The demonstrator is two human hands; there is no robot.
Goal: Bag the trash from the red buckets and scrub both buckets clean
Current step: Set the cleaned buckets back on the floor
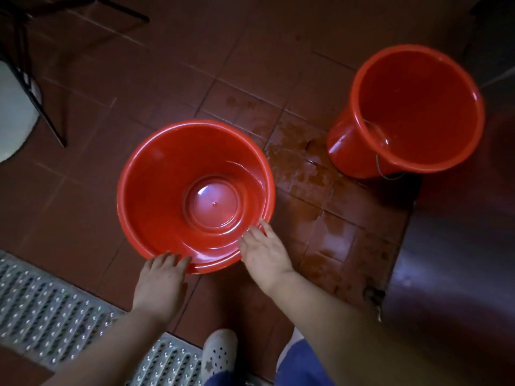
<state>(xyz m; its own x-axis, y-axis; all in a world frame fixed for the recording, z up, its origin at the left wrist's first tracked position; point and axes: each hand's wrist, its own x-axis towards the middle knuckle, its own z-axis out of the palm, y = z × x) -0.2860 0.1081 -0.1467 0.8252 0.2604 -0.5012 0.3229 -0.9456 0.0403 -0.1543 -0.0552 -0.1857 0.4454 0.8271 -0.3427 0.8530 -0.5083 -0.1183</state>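
Note:
A red bucket (156, 190) stands upright on the tiled floor just in front of me, its inside wet and with no trash in it. My left hand (161, 280) rests with straight fingers on its near rim. My right hand (263, 253) touches the near right rim, fingers extended. A second red bucket (412, 107) stands at the upper right, tilted a little, with a thin wire handle hanging at its near side. Its inside looks wet and holds no trash that I can see.
Water is pooled on the red tiles (306, 168) between the two buckets. A perforated metal drain grate (50, 310) runs along the lower left. My shoe (218, 355) is at the bottom. Dark chair legs (36, 87) stand at the upper left, a dark cabinet (459, 274) at right.

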